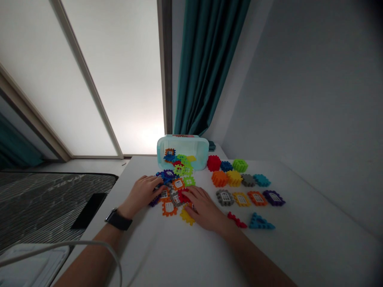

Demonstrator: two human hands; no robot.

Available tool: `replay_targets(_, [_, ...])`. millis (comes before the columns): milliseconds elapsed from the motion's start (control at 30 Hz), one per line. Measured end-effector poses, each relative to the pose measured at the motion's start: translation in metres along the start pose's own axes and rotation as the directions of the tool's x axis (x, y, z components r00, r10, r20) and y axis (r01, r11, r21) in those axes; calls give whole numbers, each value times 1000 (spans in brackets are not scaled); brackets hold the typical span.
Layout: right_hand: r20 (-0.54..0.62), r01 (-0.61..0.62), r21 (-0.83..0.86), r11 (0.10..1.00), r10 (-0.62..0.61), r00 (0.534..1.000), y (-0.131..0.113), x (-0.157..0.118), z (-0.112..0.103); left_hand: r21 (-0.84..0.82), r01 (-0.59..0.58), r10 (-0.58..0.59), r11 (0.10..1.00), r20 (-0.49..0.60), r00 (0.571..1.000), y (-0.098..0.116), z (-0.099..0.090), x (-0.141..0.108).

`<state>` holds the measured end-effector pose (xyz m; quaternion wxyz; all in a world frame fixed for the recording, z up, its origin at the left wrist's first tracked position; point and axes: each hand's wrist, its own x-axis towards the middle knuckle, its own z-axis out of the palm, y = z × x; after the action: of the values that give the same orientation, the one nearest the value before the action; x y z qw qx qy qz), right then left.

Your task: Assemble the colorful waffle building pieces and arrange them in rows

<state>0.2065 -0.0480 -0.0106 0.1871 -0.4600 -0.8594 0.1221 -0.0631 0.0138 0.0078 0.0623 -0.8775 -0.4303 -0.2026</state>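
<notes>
A loose pile of coloured plastic interlocking building tiles lies on the white table. My left hand rests at the pile's left side, fingers bent and thumb apart, by dark blue tiles and a partly hidden purple one. On the right side, my right hand lies over the pile with fingers spread; its fingertips touch a red tile. Its thumb is close to a yellow tile. Orange tiles, a grey tile and a lime green tile lie between the hands.
Behind the pile a pale teal plastic bin lies on its side, with more tiles inside. Rows of sorted pieces stand at right, including orange stacks, a grey window tile and a blue triangular piece. A cable crosses the lower left.
</notes>
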Motion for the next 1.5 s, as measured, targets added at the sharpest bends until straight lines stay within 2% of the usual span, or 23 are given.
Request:
replay_targets(167, [-16,-4,9,1000,4,1000,-2,-1,-1,-20,63,-65,998,-162,985,1,-2,1])
replay_targets(300, [-32,-8,20,1000,9,999,-2,-2,1,-200,127,-175,971,-244,954,3,0,2])
replay_targets(467, [-70,-13,55,998,16,997,-3,-2,3,-417,149,-266,897,-238,934,10,4,3])
replay_targets(667, [-198,37,140,990,-8,980,-9,1,2,-621,162,-337,767,-175,925,27,3,5])
replay_targets(767, [-253,43,179,983,4,968,-11,2,3,-664,138,-308,735,-146,940,40,3,4])
replay_targets(900, [-331,43,242,969,41,943,-13,3,5,-637,70,-206,768,-142,968,55,7,3])
replay_targets(1033, [-328,18,295,955,84,941,-13,6,7,-643,25,-134,766,-121,984,63,9,1])
replay_targets(1133, [-329,-25,357,934,151,932,-14,9,7,-666,35,-118,745,-79,990,64,7,1])
replay_targets(1300, [-315,-97,577,811,331,890,-12,10,2,-638,2,-40,770,-44,998,60,7,1])
replay_targets(1500, [-205,-52,878,476,471,858,-5,11,1,-547,-53,29,836,-53,998,53,13,4])
